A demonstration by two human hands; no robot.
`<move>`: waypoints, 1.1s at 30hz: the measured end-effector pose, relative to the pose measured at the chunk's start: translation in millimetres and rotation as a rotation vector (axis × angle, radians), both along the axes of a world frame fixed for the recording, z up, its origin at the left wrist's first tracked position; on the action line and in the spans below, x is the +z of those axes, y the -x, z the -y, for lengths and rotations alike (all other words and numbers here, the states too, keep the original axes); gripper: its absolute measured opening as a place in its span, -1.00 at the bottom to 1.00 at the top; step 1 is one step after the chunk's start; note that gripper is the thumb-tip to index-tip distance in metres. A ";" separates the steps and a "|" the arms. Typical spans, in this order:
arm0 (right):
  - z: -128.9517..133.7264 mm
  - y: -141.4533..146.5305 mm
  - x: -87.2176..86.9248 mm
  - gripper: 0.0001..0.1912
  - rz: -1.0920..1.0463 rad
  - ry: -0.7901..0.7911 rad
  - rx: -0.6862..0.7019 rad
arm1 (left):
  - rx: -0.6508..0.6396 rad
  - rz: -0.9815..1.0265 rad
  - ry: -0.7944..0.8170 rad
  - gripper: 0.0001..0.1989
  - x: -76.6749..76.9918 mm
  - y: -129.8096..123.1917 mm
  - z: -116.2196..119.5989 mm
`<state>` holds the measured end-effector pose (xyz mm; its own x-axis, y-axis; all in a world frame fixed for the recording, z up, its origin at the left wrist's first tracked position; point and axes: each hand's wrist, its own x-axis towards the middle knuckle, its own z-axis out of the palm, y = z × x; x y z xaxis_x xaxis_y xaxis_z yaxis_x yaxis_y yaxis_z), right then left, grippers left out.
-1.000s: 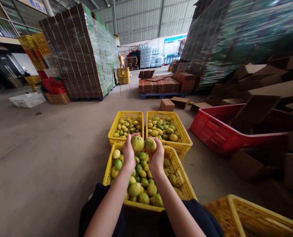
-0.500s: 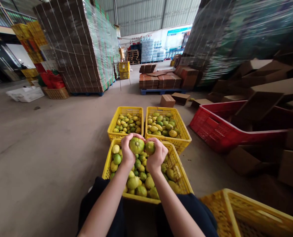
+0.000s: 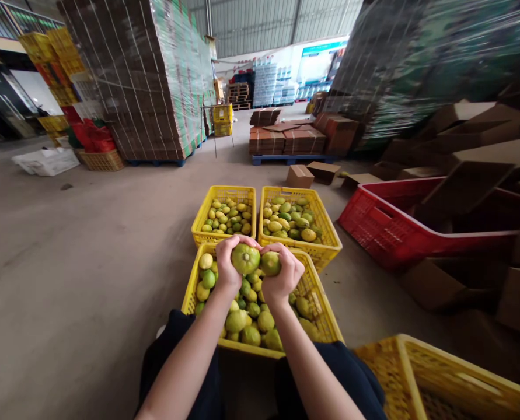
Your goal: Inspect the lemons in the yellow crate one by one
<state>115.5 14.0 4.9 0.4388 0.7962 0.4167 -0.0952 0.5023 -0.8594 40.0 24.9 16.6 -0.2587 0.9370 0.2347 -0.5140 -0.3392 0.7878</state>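
Note:
Two green-yellow fruits are held up side by side over the near yellow crate (image 3: 325,309). My left hand (image 3: 228,262) is wrapped round the larger fruit (image 3: 245,259), whose stem end faces me. The smaller fruit (image 3: 271,264) is gripped in my right hand (image 3: 286,273), close beside it. Fingertips of both hands nearly meet behind the fruits. Below them, green and yellow fruits (image 3: 251,335) fill much of the near crate, partly hidden by my hands and forearms.
Beyond stand two yellow crates of fruit, left (image 3: 195,224) and right (image 3: 330,245). A red crate (image 3: 373,221) with cardboard is at the right, another yellow crate (image 3: 400,373) at lower right. Wrapped pallets (image 3: 137,81) and flattened boxes (image 3: 303,140) stand farther back.
My right hand and the smaller fruit have shifted slightly right, with a little more of that fruit showing. Both hands keep their grips. The view has moved slightly.

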 end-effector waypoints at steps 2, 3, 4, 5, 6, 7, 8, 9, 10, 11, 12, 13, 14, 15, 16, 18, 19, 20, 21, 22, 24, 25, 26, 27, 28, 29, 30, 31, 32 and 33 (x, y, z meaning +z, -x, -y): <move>0.5 0.6 0.5 -0.61 0.000 0.014 -0.009 | 0.007 -0.009 0.026 -0.69 0.5 0.0 0.4; 0.7 0.9 0.8 -0.61 -0.003 0.015 -0.010 | 0.009 -0.008 0.035 -0.69 0.7 -0.3 0.5; 0.6 1.3 1.2 -0.61 -0.009 0.015 -0.011 | 0.012 -0.005 0.045 -0.70 0.9 -0.7 0.4; 0.2 1.6 1.6 -0.62 -0.016 0.022 -0.010 | 0.015 0.003 0.059 -0.71 0.9 -1.3 0.1; -0.9 2.0 2.1 -0.62 -0.024 0.042 -0.003 | 0.021 0.017 0.083 -0.71 0.8 -1.8 -0.5; -2.5 2.2 2.6 -0.63 -0.035 0.079 0.014 | 0.025 0.043 0.123 -0.72 0.5 -2.1 -1.5; -4.9 2.3 3.1 -0.64 -0.052 0.131 0.042 | 0.022 0.082 0.180 -0.73 -0.1 -1.9 -2.9; -8.0 2.2 3.5 -0.65 -0.075 0.194 0.080 | 0.014 0.135 0.250 -0.75 -0.9 -1.2 -4.8; -11.6 1.8 3.9 -0.65 -0.099 0.262 0.126 | -0.006 0.201 0.331 -0.76 -1.8 0.3 -6.9; -15.6 1.1 4.3 -0.66 -0.124 0.323 0.175 | -0.034 0.272 0.412 -0.78 -2.7 2.5 -9.2; -19.6 -0.2 4.7 -0.67 -0.150 0.375 0.228 | -0.067 0.342 0.489 -0.78 -3.4 5.5 -11.4; -23.4 -2.0 5.3 -0.69 -0.180 0.422 0.290 | -0.103 0.403 0.556 -0.77 -3.8 9.1 -13.6; -26.8 -4.3 6.2 -0.72 -0.216 0.463 0.369 | -0.136 0.456 0.608 -0.74 -3.7 13.0 -15.4; -29.5 -7.0 7.3 -0.75 -0.257 0.498 0.461 | -0.163 0.503 0.645 -0.72 -3.1 17.1 -16.9; -31.6 -10.0 8.7 -0.79 -0.305 0.525 0.551 | -0.182 0.545 0.665 -0.69 -1.9 20.9 -18.0; -33.9 -15.9 11.5 -0.87 -0.401 0.552 0.664 | -0.190 0.613 0.673 -0.67 1.3 27.5 -19.2; -34.4 -18.3 12.7 -0.90 -0.435 0.557 0.673 | -0.190 0.634 0.670 -0.66 2.8 29.9 -19.4; -34.7 -20.1 13.4 -0.90 -0.456 0.560 0.657 | -0.194 0.642 0.668 -0.64 4.0 31.8 -19.4; -34.9 -21.1 13.6 -0.90 -0.464 0.565 0.632 | -0.206 0.639 0.667 -0.62 4.6 33.2 -19.3; -35.1 -21.3 13.2 -0.87 -0.460 0.571 0.612 | -0.227 0.630 0.668 -0.58 4.5 34.0 -19.2; -35.6 -19.8 10.9 -0.79 -0.431 0.589 0.603 | -0.288 0.608 0.667 -0.53 3.0 34.5 -18.8; -35.7 -18.4 9.4 -0.76 -0.416 0.601 0.608 | -0.315 0.597 0.665 -0.51 1.8 34.1 -18.5; -35.7 -16.8 7.8 -0.73 -0.403 0.616 0.610 | -0.338 0.582 0.665 -0.49 0.6 33.4 -18.3; -35.6 -15.0 6.5 -0.69 -0.390 0.634 0.610 | -0.359 0.559 0.664 -0.48 -0.4 32.4 -18.0; -35.2 -13.4 5.5 -0.66 -0.377 0.649 0.608 | -0.374 0.524 0.661 -0.45 -1.1 31.0 -17.8; -34.6 -11.8 4.9 -0.62 -0.363 0.659 0.602 | -0.381 0.476 0.657 -0.43 -1.6 29.3 -17.6; -33.8 -10.5 4.7 -0.59 -0.349 0.662 0.591 | -0.382 0.417 0.649 -0.40 -1.7 27.4 -17.4; -33.0 -9.3 4.7 -0.56 -0.335 0.659 0.578 | -0.378 0.349 0.634 -0.38 -1.6 25.3 -17.3; -32.1 -8.3 4.9 -0.54 -0.321 0.651 0.561 | -0.367 0.277 0.615 -0.37 -1.4 23.1 -17.3; -31.2 -7.6 5.1 -0.53 -0.306 0.637 0.540 | -0.346 0.207 0.595 -0.37 -1.1 21.1 -17.2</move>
